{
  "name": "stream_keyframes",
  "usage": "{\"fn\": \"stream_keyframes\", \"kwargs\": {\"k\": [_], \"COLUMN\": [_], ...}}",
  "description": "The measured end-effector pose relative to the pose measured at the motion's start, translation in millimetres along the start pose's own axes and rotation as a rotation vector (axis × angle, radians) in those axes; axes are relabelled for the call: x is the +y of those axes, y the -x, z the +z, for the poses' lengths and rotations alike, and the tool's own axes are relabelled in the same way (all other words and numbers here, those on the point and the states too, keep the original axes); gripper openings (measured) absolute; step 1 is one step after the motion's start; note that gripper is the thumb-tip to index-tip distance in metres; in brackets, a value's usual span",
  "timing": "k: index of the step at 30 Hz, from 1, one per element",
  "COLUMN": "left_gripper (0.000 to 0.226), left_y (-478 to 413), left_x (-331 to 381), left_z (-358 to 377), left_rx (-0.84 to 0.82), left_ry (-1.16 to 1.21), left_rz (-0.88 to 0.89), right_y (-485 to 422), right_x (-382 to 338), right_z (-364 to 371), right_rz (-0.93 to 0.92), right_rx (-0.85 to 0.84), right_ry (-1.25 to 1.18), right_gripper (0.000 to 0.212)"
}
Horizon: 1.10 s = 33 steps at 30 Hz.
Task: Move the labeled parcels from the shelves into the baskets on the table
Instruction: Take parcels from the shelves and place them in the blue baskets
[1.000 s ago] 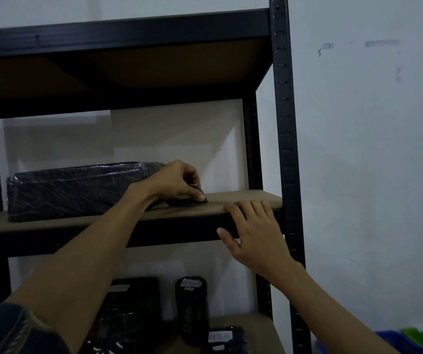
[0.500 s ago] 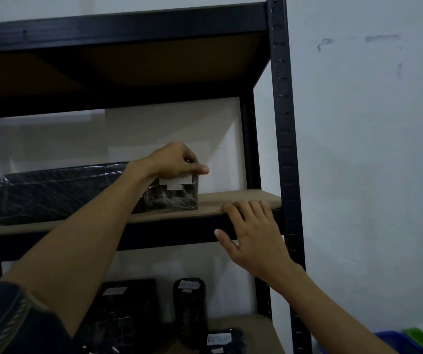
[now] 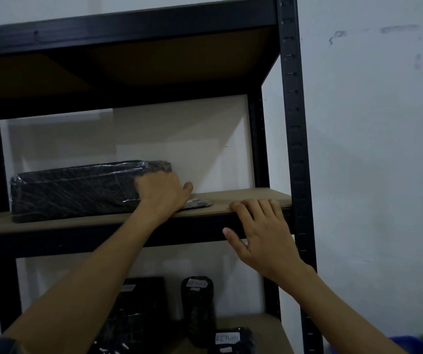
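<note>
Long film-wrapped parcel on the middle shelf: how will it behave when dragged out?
Parcel likely slides easily: glossy film on a smooth shelf. Probably stiff: straight, boxy edges. Long, so a one-end grip may make it swing.

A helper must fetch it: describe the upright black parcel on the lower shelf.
On the black metal shelving rack by the white wall, look at the lower wooden shelf. Between a flat black wrapped parcel and a low black parcel stands the black wrapped cylinder parcel, the only tall round one, white label on top.
</note>
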<state>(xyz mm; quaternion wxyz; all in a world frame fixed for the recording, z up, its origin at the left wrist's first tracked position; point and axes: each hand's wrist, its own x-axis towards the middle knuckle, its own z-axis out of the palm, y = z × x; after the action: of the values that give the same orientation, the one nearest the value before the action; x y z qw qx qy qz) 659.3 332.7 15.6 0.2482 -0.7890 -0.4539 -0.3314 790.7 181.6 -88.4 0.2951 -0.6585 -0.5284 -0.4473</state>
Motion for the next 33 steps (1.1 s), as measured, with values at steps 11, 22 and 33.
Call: {"fn": "stream_keyframes", "kwargs": {"k": [11,22,33], "left_gripper": [0.071,0.018,0.025], "left_y": [12.6,38.3,102.8], "left_x": [-8.3,-11.8,-1.1], "left_z": [-19.1,-15.2,-36.7], "left_rx": [-0.421,-0.108,0.046], "left_ry": [0.386,1.495,1.6], "left_rz": [-0.138,-0.275,-0.326], "right_y": [-1.5,15.8,50.4], "right_x": [-0.1,-3.0,-1.1], "right_z": [-2.4,-7.2,-48.8], "right_rz": [-0.011,-0.027,-0.028], "right_rx": [-0.028,-0.06,-0.167], "right_ry": [0.005,0.055,0.03], "right_gripper": [0.047,0.062,0.062]}}
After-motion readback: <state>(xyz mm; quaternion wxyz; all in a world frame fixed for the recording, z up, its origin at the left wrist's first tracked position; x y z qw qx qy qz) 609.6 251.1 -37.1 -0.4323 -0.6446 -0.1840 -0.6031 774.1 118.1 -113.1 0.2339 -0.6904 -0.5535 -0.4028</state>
